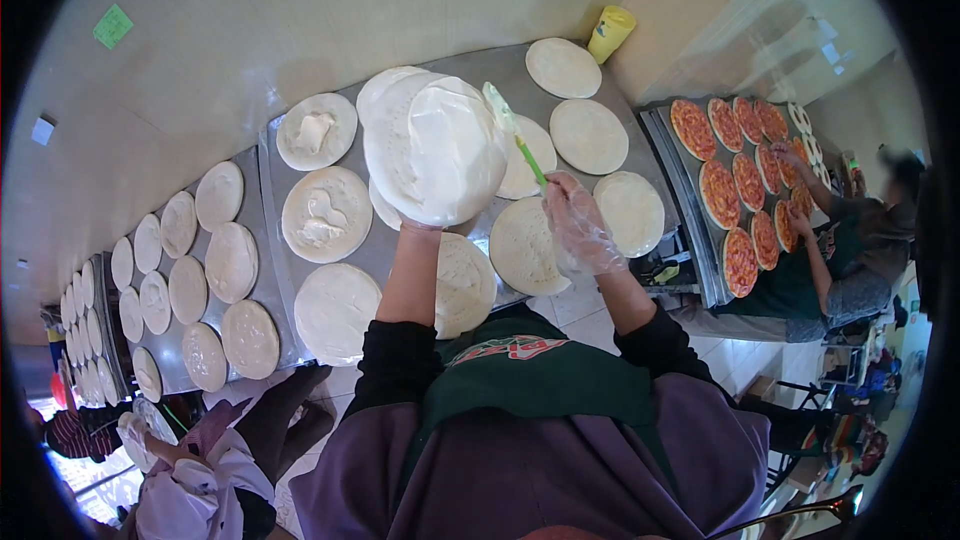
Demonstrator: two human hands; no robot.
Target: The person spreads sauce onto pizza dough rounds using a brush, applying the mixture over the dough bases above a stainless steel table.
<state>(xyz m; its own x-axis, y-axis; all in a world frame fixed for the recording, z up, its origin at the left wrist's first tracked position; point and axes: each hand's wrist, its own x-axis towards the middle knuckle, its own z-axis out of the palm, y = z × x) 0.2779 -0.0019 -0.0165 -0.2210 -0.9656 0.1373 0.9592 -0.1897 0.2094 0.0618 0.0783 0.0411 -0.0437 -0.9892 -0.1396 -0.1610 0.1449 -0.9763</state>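
Note:
My left hand (420, 228) holds up a round pizza base (435, 155) from beneath; its fingers are hidden under the dough. A thick layer of white cream covers the base's right part, while the left part shows bare, dimpled dough. In my right hand (582, 225), inside a clear plastic glove, is the green handle of a spatula (521, 145). The spatula's blade is coated in white cream and lies just off the right edge of the base. Under and around both hands, more bases lie on the metal table, including one with a cream dollop (325, 213) at its middle.
A yellow cup (611, 33) stands at the table's back right corner by the wall. On the right table, a person handles several sauce-topped bases (720, 195). Further metal tables with plain bases (232, 260) run off to the left, where another person (200, 475) stands.

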